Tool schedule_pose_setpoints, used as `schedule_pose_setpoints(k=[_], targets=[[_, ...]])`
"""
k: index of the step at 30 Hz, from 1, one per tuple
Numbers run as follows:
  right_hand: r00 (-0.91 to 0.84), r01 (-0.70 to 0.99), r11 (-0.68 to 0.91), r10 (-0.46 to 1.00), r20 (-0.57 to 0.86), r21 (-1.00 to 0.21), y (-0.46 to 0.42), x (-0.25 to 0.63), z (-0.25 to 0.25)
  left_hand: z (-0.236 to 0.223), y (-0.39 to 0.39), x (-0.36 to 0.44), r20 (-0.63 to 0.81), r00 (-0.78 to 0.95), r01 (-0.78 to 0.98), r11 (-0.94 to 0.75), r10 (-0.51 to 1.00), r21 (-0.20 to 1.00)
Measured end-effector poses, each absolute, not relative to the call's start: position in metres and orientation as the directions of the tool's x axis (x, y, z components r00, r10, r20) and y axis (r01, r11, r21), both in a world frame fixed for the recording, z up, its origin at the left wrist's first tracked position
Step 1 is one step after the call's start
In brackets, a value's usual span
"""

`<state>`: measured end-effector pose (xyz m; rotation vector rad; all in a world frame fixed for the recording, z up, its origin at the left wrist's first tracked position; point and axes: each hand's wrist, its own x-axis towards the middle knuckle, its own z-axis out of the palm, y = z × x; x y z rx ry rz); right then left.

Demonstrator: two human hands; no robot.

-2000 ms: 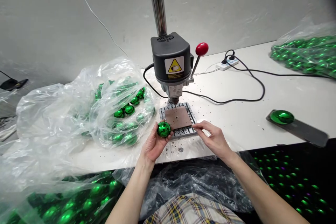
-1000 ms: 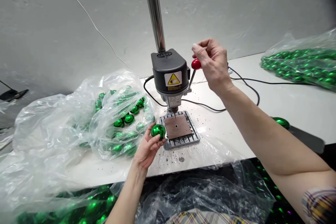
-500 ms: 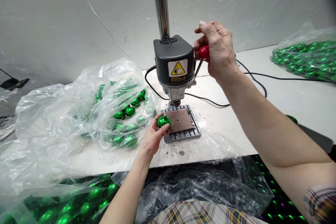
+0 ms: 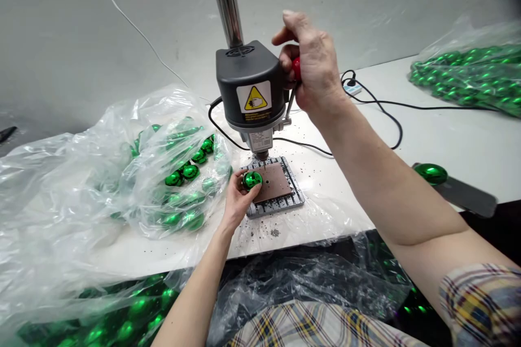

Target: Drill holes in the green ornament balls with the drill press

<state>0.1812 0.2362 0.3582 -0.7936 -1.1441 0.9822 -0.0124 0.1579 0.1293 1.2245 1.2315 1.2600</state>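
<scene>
My left hand (image 4: 237, 205) is shut on a shiny green bauble (image 4: 252, 180), holding it over the left edge of a brown pad (image 4: 273, 182). The pad lies on the drill press's grey slotted base plate (image 4: 275, 208). Just above and right of the bauble is the drill bit (image 4: 261, 160), and I cannot tell whether they touch. My right hand (image 4: 311, 59) is wrapped around the red lever knob (image 4: 297, 68), mostly hiding it, beside the black motor housing (image 4: 249, 84).
A clear plastic bag of green baubles (image 4: 173, 184) sits left of the drill, and another (image 4: 459, 73) lies far right. A green bauble (image 4: 431, 173) rests on a dark slab (image 4: 464, 198). Black cables run to a power strip (image 4: 352, 88). Dark drilling debris speckles the white table (image 4: 325, 195).
My left hand has brought the bauble further over the pad, closer to the bit. My right hand has stayed on the knob and moved up and left with it.
</scene>
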Motion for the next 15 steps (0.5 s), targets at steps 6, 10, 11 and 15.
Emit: schedule_pose_setpoints(k=[6, 10, 11, 15], targets=[[0.138, -0.207, 0.441, 0.897, 0.420, -0.873, 0.227, 0.178, 0.359, 0.128, 0.172, -0.012, -0.058, -0.035, -0.119, 0.054, 0.998, 0.991], [0.175, -0.181, 0.495, 0.867, 0.467, -0.850, 0.228, 0.176, 0.356, 0.128, 0.176, -0.011, -0.106, -0.029, -0.130, 0.102, 0.994, 0.986], [0.181, -0.171, 0.498, 0.864, 0.470, -0.850, 0.228, 0.176, 0.357, 0.128, 0.177, -0.010, -0.103, -0.033, -0.114, 0.098, 0.994, 0.989], [0.199, -0.126, 0.467, 0.876, 0.439, -0.875, 0.225, 0.174, 0.359, 0.128, 0.179, -0.006, -0.069, -0.039, -0.027, 0.068, 0.997, 0.997]])
